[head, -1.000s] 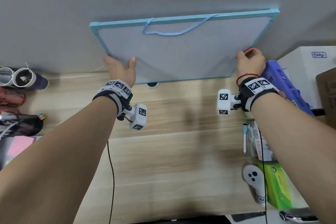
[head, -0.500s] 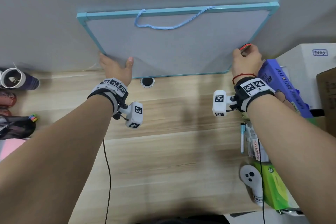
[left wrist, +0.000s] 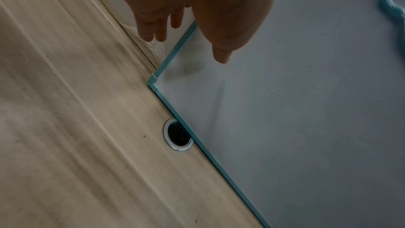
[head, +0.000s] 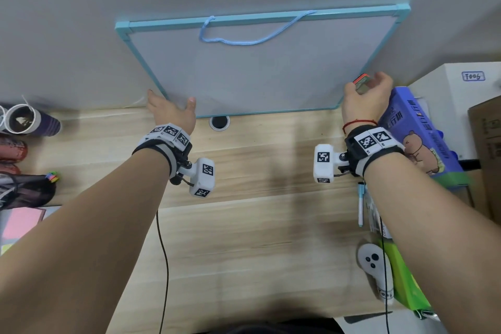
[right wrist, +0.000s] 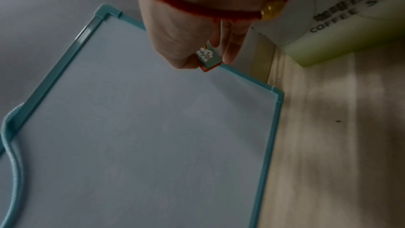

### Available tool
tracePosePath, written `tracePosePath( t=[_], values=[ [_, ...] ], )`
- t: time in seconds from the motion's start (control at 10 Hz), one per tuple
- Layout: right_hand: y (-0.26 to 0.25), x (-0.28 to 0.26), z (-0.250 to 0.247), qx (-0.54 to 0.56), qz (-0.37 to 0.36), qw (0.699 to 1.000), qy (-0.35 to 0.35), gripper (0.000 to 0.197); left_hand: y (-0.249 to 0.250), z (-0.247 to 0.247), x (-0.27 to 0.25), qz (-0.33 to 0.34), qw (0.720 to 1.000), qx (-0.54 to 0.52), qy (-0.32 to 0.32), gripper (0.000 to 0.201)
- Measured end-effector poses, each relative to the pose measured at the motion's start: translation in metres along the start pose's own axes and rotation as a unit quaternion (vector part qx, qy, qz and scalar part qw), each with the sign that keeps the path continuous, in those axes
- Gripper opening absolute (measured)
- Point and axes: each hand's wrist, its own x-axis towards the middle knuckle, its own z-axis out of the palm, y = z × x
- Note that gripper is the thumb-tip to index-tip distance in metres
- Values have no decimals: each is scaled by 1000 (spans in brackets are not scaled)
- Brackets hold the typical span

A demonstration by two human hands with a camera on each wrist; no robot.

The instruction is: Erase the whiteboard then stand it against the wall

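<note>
The whiteboard (head: 257,70) has a teal frame and a blank face. It leans against the grey wall with its bottom edge on the wooden desk (head: 257,225); it also shows in the wrist views (left wrist: 306,127) (right wrist: 153,127). A blue cord (head: 244,40) hangs from its top. My left hand (head: 170,106) is at the lower left corner with straight fingers (left wrist: 151,30) beside the frame and the thumb over the face. At the board's right edge my right hand (head: 366,89) holds a small orange and teal eraser (head: 362,81) (right wrist: 208,58).
A cable hole (head: 219,122) lies just in front of the board. To the right are a blue box (head: 414,138), a white box (head: 461,84), a pen (head: 360,206), a white controller (head: 375,271) and a green packet (head: 404,279). Cups (head: 27,119) and a pencil case (head: 24,192) stand left.
The board's bottom edge slid back toward the wall, uncovering the cable hole. My left hand's grip on the corner has loosened and its fingers are spread. The right hand came off the edge.
</note>
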Motion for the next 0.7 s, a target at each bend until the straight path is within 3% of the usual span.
tracePosePath(
  t=[0.1, 0.2, 0.3, 0.4, 0.5, 0.7],
  values=[
    [16, -22, -2, -34, 9, 999, -36, 57, -12, 3, -10, -32, 998, 53, -26, 82],
    [48, -46, 2, -122, 27, 987, -105, 54, -38, 7, -28, -67, 972, 166, -154, 63],
    [80, -54, 8, -200, 47, 966, -157, 48, -77, 15, -51, -103, 940, 240, -219, 58],
    [97, -48, 13, -250, 17, 951, -180, 40, -110, 25, -68, -90, 940, 257, -206, 67],
    [99, -45, 15, -281, -26, 939, -195, 38, -129, 30, -78, -36, 944, 269, -190, 73],
    [102, -56, 8, -276, -88, 938, -189, 38, -137, 28, -87, -12, 947, 255, -193, 71]
  ],
)
